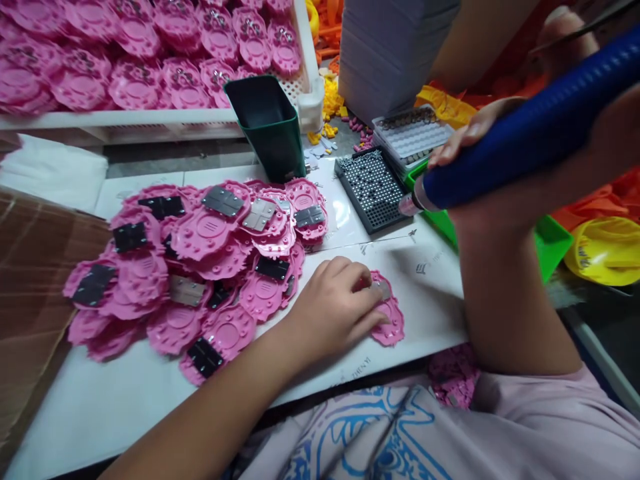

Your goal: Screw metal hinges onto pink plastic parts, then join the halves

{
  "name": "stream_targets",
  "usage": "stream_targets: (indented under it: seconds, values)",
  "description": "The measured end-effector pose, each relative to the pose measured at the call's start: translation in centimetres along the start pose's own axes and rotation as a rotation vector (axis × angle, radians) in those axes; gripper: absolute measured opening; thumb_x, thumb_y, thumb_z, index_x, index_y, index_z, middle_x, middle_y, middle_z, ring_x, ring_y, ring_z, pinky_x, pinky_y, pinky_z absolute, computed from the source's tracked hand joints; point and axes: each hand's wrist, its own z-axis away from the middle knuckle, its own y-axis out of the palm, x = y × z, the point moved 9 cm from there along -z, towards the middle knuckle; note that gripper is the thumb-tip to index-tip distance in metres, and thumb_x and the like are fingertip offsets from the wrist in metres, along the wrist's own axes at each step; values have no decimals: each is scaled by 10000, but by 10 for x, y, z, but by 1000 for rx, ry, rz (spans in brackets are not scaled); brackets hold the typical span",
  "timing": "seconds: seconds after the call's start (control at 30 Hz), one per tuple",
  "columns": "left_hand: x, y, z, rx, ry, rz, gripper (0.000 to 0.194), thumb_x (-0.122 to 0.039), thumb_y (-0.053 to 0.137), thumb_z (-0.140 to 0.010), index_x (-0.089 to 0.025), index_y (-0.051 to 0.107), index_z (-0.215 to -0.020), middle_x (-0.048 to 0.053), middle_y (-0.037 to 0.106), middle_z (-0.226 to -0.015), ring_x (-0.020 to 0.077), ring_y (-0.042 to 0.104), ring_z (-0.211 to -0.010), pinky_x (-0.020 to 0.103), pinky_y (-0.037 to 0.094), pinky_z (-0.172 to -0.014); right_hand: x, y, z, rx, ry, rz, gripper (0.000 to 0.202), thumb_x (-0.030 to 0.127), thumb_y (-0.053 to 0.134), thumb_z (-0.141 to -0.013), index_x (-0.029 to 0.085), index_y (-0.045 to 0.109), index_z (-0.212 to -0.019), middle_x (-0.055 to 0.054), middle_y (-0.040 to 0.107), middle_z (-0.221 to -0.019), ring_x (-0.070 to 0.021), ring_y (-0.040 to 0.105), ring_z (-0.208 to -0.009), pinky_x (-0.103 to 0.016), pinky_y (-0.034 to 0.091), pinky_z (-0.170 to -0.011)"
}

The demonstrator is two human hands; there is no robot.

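Observation:
A pink plastic piece (393, 320) lies flat on the white work surface, and my left hand (335, 303) rests on its left side with curled fingers. My right hand (500, 153) is wrapped round a blue power screwdriver (520, 133), raised at the right. The tool's tip points down-left, at the right edge of a black tray (373, 190) with rows of small screws. Whether the tip touches a screw cannot be made out. Left of my left hand is a heap of pink pieces (215, 260), several with black or grey plates screwed on.
A dark green bin (267, 127) stands behind the heap, before a white crate (165, 123) of pink pieces. Behind the black tray are a clear box (413, 137) and a grey stack (390, 53). A green tray (553, 247) and yellow part (607, 250) sit right; cardboard (45, 300) stands left.

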Motion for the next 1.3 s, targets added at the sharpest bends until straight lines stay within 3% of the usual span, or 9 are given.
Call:
stream_targets:
  seconds: [0.1,0.2,0.3,0.43,0.57,0.83,1.0,1.17,1.3]
  values:
    - [2,-1,2,5,-60,-19,369,-383,553,-836,-184,631,-1136,122,593,-1163,284,469,-1057,451,357,-902,6,-2,1,-174,-272,62,265,469,398,-812,254,552,-835,65,596,-817,-44,500,-403,-168,438,-351]
    - [3,1,5,31,-116,-55,673,-542,604,-752,-130,515,-1277,152,508,-1330,347,385,-1179,506,285,-957,-12,1,-5,-146,-244,205,388,625,392,-806,275,532,-900,55,506,-590,-112,540,-415,-237,496,-395]
    - [-1,10,8,102,-121,-70,861,-695,592,-667,-140,470,-1314,153,467,-1381,364,364,-1203,514,254,-947,-27,-2,-11,-88,-204,285,552,771,348,-748,300,510,-987,44,485,-572,-162,581,-470,-295,533,-436]
    - [-4,18,11,124,-98,-104,997,-777,578,-592,-136,425,-1340,161,446,-1395,361,354,-1214,500,219,-945,-32,-2,-13,-23,-190,175,505,738,426,-733,320,490,-1007,50,488,-545,-172,594,-478,-289,528,-419]
    - [-3,21,11,109,-97,-123,1059,-776,607,-557,-138,376,-1370,164,457,-1379,352,346,-1221,488,187,-954,-25,2,-8,-51,-213,206,457,702,475,-717,312,497,-953,57,495,-531,-175,602,-477,-282,517,-396]
    - [-2,22,11,81,-161,-96,939,-646,657,-638,-142,362,-1373,158,468,-1366,330,362,-1209,466,192,-946,-18,13,-6,30,-256,36,266,514,573,-753,270,468,-762,86,476,-518,-87,521,-382,-187,472,-369]
    - [4,19,10,54,-236,-97,867,-582,658,-676,-114,380,-1351,166,462,-1379,348,355,-1214,481,216,-943,-21,3,-9,-115,-195,79,216,466,451,-794,257,442,-743,75,406,-492,-99,535,-399,-185,456,-358]
    - [12,11,11,9,-307,-121,711,-547,666,-692,-138,487,-1246,166,450,-1396,367,364,-1193,504,254,-928,-7,1,-10,-89,-219,95,230,460,372,-824,267,494,-797,67,555,-737,-61,510,-399,-196,437,-362]
    - [15,8,11,-1,-313,-112,613,-535,667,-703,-150,542,-1163,162,442,-1405,361,378,-1177,508,280,-929,15,-4,-5,52,-167,-4,317,494,451,-772,232,620,-830,13,620,-864,-112,550,-457,-268,462,-348]
